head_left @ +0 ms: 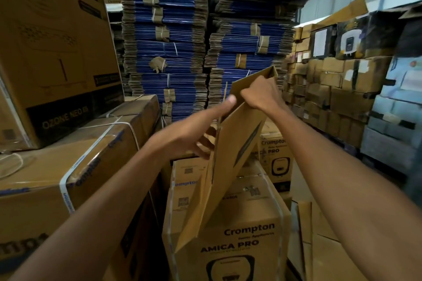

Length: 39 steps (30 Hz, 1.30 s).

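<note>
I hold a flattened brown cardboard carton upright and tilted in front of me, above a sealed Crompton Amica Pro box. My right hand grips the carton's upper part, fingers curled over its edge near the top corner. My left hand is at the carton's left edge, thumb on the near face and fingers going in between its layers. The carton's lower flaps hang down over the sealed box.
Tall stacks of flattened blue cartons fill the back. Large strapped brown boxes and an Ozone Neo box stand at the left. Piled brown boxes line the right. Another Crompton box sits behind the carton.
</note>
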{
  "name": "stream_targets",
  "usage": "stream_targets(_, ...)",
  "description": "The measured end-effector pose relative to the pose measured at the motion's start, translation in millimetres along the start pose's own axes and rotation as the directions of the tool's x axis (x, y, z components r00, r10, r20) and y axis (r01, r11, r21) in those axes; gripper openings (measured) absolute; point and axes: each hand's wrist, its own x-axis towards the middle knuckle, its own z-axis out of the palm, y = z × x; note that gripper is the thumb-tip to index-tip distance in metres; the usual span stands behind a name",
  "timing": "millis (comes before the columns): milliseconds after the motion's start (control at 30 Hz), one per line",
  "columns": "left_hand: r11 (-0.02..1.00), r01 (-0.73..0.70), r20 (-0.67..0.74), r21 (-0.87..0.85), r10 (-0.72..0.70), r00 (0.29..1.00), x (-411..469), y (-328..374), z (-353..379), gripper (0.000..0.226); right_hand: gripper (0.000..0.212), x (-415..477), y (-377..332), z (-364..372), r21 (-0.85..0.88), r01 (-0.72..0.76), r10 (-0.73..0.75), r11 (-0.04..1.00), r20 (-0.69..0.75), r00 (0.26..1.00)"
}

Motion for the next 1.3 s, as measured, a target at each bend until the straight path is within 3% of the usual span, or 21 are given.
stream_targets(67, 0.995, -0.091, 0.057, 0.034, 0.089, 0.994, -5, -26, 16, 0.099, 0.027, 4, 6, 2, 0.001, 0.008, -0.008, 1.0, 0.003, 1.0)
stream_targets(133, 0.957, -0.15, 0.019, 0.247, 0.15, 0.988, -1, -56, 41, 0.105, 0.029, 6, 7, 4, 0.029, 0.016, -0.016, 0.999, 0.011, 1.0)
stream_targets(233, 0.906, -0.121, -0.236, 0.406, 0.232, 0.944, 10, -83, 78, 0.078, 0.017, 3, 0, 7, 0.094, 0.065, -0.072, 0.993, 0.071, 0.995)
stream_targets(267, 0.921, -0.11, -0.322, 0.374, 0.24, 0.916, 13, -85, 85, 0.068, 0.013, 2, -2, 8, 0.124, 0.072, -0.087, 0.99, 0.122, 0.989)
stream_targets(367, 0.96, -0.148, -0.456, 0.238, 0.245, 0.855, 20, -73, 86, 0.048, 0.049, -1, 2, 9, 0.355, -0.045, -0.057, 0.934, 0.273, 0.96)
stream_targets(500, 0.961, -0.26, -0.598, 0.096, 0.264, 0.756, 30, -43, 56, 0.034, 0.04, -39, 10, 12, 0.579, -0.121, 0.019, 0.806, 0.179, 0.984)
stream_targets(567, 0.968, -0.248, -0.682, -0.028, 0.163, 0.713, 46, -40, 37, 0.024, 0.047, -76, 13, 20, 0.636, -0.21, 0.014, 0.743, 0.299, 0.954)
stream_targets(633, 0.936, -0.23, -0.74, -0.266, -0.045, 0.671, 63, -45, 22, 0.018, 0.051, -112, 16, 31, 0.645, -0.367, -0.016, 0.67, 0.507, 0.862)
stream_targets(700, 0.821, -0.252, -0.715, -0.512, -0.245, 0.655, 73, -56, 18, 0.021, 0.051, -132, 23, 39, 0.678, -0.501, 0.006, 0.539, 0.591, 0.806)
stream_targets(767, 0.691, -0.286, -0.662, -0.664, -0.364, 0.655, 73, -67, 30, 0.025, 0.052, -141, 34, 43, 0.72, -0.628, 0.044, 0.296, 0.646, 0.762)
stream_targets(800, 0.639, -0.3, -0.642, -0.708, -0.406, 0.651, 71, -72, 37, 0.028, 0.053, -145, 39, 43, 0.714, -0.664, 0.043, 0.222, 0.673, 0.739)
stream_targets(1000, 0.382, -0.334, -0.505, -0.862, -0.572, 0.647, 67, -115, 84, 0.045, 0.035, -196, 84, 71, 0.792, -0.608, 0.262, 0.058, 0.576, 0.774)
stream_targets(1167, 0.287, -0.336, -0.442, -0.897, -0.574, 0.69, 59, -126, 119, 0.045, 0.041, -191, 108, 73, 0.794, -0.538, 0.368, -0.284, 0.609, 0.703)
stream_targets(1233, 0.27, -0.324, -0.421, -0.907, -0.565, 0.709, 58, -125, 129, 0.04, 0.039, -186, 116, 72, 0.811, -0.496, 0.436, -0.31, 0.585, 0.684)
stream_targets(1300, 0.244, -0.299, -0.386, -0.923, -0.558, 0.735, 57, -127, 137, 0.04, 0.036, -182, 125, 71, 0.828, -0.496, 0.521, -0.263, 0.554, 0.649)
